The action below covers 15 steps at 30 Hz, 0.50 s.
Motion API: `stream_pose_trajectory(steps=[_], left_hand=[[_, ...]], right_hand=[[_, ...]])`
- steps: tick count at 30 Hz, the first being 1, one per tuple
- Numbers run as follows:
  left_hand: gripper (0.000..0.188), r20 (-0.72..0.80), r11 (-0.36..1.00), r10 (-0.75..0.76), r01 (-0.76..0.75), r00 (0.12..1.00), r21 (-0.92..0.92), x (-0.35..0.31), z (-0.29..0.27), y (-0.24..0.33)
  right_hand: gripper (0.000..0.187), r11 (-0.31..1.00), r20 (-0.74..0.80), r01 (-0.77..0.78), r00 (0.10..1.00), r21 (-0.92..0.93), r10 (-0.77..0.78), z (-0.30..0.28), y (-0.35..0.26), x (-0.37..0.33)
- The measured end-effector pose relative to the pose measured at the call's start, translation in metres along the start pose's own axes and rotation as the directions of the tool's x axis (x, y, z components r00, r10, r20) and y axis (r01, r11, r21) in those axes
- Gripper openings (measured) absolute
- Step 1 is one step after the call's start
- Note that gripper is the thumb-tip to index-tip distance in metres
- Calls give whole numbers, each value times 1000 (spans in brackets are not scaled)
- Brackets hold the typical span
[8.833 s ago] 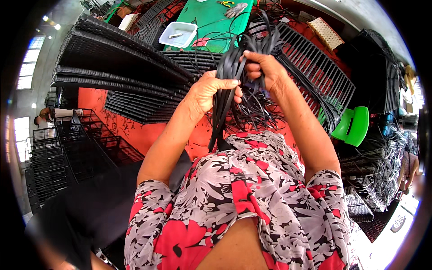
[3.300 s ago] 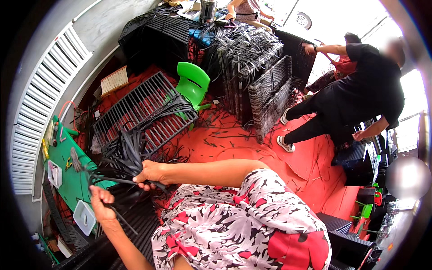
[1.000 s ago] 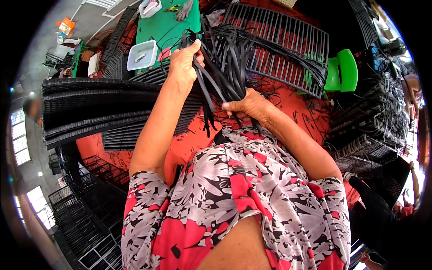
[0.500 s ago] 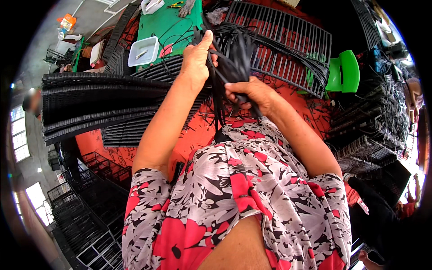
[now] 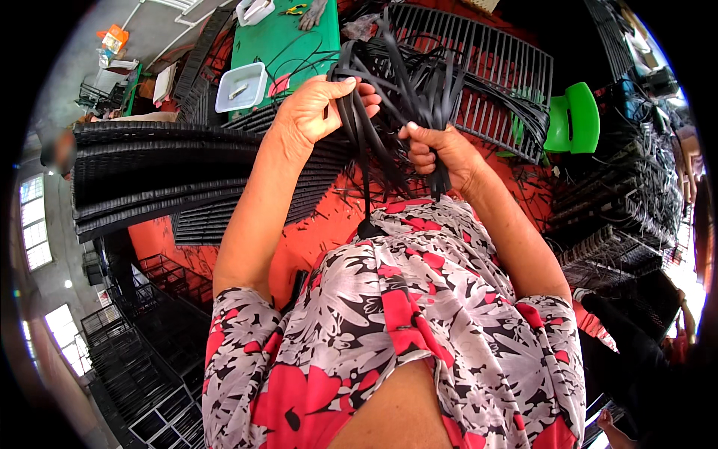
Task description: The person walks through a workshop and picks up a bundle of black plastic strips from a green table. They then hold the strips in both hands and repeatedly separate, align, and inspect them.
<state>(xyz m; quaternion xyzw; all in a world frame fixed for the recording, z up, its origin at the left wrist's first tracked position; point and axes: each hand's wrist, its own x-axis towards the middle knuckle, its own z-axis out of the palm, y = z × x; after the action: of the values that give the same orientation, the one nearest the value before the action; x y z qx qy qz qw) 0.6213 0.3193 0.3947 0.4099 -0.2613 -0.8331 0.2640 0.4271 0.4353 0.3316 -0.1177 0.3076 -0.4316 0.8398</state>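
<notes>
A bundle of flat black plastic strips (image 5: 435,101) hangs in loops between my two hands. My right hand (image 5: 437,153) is wrapped round the gathered strips, whose ends stick out below the fist. Some looped strands of the same bundle lie in the bent fingers of my left hand (image 5: 321,108), caught between thumb and fingers. Several loose strands trail down from the left hand toward the front of my flowered shirt (image 5: 374,292).
A green table (image 5: 288,49) holds a clear plastic tub (image 5: 241,87), yellow-handled pliers (image 5: 292,9) and a grey glove (image 5: 312,15). Black woven panels (image 5: 172,168) lie to the left. Beyond the bundle rests a slatted black frame (image 5: 486,56), near a green chair (image 5: 572,120). Strip scraps litter the red floor (image 5: 516,179).
My hands have moved apart, the left one leftward and the right one a little to the right. The strips between them have spread into wider loops.
</notes>
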Motion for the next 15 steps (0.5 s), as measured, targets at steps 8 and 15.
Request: stream_pose_trajectory(steps=[8, 15], left_hand=[[17, -16, 998, -20, 19, 1000, -55, 11, -16, 10], [20, -30, 999, 38, -37, 999, 25, 8, -7, 8]], right_hand=[[21, 852, -172, 17, 977, -523, -125, 19, 21, -5], [12, 985, 8, -125, 992, -122, 127, 6, 3, -3]])
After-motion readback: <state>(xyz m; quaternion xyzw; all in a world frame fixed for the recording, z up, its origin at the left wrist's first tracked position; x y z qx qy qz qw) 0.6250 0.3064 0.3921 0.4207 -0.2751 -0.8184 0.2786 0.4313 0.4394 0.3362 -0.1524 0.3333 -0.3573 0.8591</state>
